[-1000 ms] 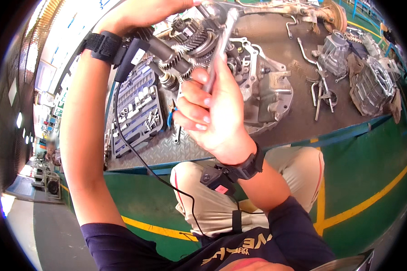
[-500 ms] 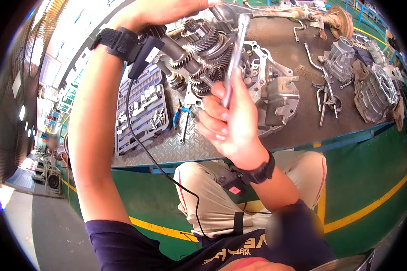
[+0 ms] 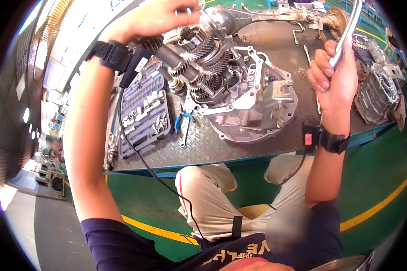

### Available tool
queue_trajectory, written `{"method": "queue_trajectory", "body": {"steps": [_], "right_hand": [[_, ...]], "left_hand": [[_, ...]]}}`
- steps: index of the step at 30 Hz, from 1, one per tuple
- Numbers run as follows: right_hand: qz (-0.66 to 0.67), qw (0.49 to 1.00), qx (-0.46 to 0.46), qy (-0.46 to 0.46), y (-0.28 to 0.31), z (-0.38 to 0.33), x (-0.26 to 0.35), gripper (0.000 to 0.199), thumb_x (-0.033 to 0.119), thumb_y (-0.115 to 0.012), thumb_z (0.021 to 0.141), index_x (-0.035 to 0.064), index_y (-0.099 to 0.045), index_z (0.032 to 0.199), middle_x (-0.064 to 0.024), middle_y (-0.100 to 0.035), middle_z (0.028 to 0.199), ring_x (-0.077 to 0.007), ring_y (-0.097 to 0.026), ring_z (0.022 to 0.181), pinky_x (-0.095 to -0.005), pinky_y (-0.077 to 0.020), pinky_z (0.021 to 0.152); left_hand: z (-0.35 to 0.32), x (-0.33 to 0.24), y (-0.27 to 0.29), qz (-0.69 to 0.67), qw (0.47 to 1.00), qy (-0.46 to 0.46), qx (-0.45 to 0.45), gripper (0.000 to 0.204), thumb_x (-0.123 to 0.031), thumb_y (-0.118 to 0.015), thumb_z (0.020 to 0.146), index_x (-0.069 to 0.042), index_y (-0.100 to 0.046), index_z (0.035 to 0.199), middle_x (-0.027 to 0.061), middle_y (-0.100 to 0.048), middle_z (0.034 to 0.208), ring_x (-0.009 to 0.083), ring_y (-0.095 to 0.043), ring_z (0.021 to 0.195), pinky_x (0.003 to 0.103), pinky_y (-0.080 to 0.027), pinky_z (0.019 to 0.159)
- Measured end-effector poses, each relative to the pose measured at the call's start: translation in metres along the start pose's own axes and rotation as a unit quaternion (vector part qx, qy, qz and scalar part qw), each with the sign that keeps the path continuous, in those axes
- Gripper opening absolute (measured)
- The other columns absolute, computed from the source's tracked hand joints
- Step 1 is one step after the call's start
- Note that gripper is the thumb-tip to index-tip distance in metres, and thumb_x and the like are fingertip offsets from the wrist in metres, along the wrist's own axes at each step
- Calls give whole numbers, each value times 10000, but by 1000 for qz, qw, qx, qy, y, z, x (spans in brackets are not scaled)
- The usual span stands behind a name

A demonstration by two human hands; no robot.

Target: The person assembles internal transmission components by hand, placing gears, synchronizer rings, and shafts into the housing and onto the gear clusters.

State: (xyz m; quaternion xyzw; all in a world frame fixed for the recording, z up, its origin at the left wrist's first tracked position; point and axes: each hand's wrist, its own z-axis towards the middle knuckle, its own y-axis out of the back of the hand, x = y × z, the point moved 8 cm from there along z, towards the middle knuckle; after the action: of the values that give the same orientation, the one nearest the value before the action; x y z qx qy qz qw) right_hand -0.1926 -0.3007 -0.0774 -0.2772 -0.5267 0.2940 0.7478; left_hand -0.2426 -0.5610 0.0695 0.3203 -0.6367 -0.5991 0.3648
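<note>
At the upper right, my right hand (image 3: pixel 337 74) is closed around a long silver wrench (image 3: pixel 350 31), whose far end runs out of the top of the picture. My left hand (image 3: pixel 160 18) reaches over the upper left of a gearbox gear set (image 3: pixel 208 54), fingers apart. Its fingertips lie close to a metal shift rod (image 3: pixel 212 22); whether they touch it I cannot tell. Upright shafts and stacked gears stand in the open gearbox housing (image 3: pixel 248 113) on the bench. Part of the gear set is hidden by my left hand and wrist strap.
Left of the gearbox lies an open socket set case (image 3: pixel 142 119), beside blue-handled pliers (image 3: pixel 182 118) and a combination wrench (image 3: pixel 184 134). An axle (image 3: pixel 276 16) spans the bench's back. Another metal housing (image 3: pixel 379 92) sits at the right. A cable (image 3: pixel 153 171) hangs from my left wrist.
My right hand has swung right and away from the gearbox with the wrench, baring the gears and housing. The left hand has drawn slightly back to the left, its fingers now apart.
</note>
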Motion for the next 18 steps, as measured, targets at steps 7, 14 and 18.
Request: {"method": "queue_trajectory", "body": {"steps": [7, 14, 18], "right_hand": [[-273, 915, -288, -76, 213, 24, -20, 432, 522, -488, 1067, 140, -490, 865, 52, -351, 549, -64, -276, 365, -265, -190, 347], [-403, 857, -282, -154, 267, 34, -59, 411, 437, -522, 1052, 75, -553, 860, 37, -420, 555, -72, -301, 372, -290, -197, 354], [-514, 807, -232, -174, 295, 49, -62, 471, 457, -539, 1031, 12, -625, 904, -84, -590, 625, -217, -545, 457, -368, -414, 443]], "left_hand": [[18, 4, -37, 87, 976, 61, 189, 839, -408, -858, 769, -33, -544, 1451, 188, -667, 1328, 276, -649, 1187, 377, -489, 1039], [30, 15, -50, 34, 980, -30, 192, 871, -473, -890, 741, 25, -593, 1391, 202, -703, 1250, 288, -685, 1141, 376, -532, 992], [35, 24, -53, 9, 978, 8, 208, 800, -457, -883, 782, 31, -614, 1355, 126, -729, 1021, 168, -705, 730, 304, -598, 668]]}}
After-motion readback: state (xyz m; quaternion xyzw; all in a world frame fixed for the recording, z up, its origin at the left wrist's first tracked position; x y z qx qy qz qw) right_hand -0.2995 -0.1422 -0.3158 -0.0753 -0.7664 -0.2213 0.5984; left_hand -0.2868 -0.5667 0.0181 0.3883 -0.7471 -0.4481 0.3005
